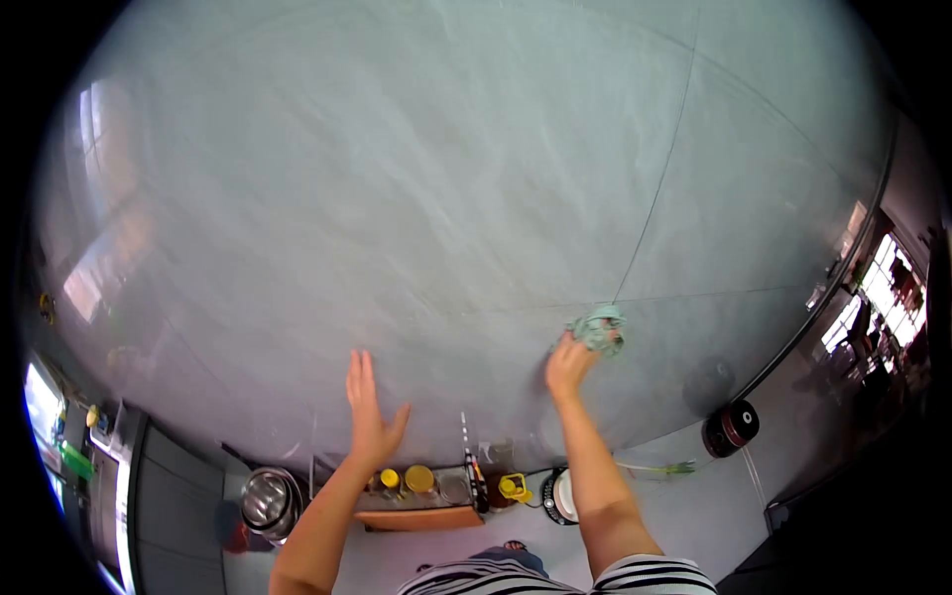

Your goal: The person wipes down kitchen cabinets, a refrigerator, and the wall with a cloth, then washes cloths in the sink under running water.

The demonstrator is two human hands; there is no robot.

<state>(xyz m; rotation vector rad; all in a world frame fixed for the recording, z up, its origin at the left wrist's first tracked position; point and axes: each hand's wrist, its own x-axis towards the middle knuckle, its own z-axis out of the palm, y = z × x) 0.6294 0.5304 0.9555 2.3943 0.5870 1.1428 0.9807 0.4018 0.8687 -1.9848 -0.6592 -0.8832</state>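
A crumpled pale green cloth (601, 327) is bunched under the fingers of my right hand (570, 367), pressed against the glossy grey tiled wall (397, 198). The cloth sits just below the spot where thin dark tile joints meet. My left hand (372, 416) is raised to the left, fingers stretched upward and thumb apart, with nothing in it. Its palm side faces the wall; whether it touches the surface I cannot tell.
Below my hands stand a rack (421, 519) of jars with yellow lids, a bottle with a yellow top (514, 488), metal bowls (268, 501) and a round white-topped item (564, 496). Green onions (654, 468) and a dark cylindrical appliance (732, 428) are further right.
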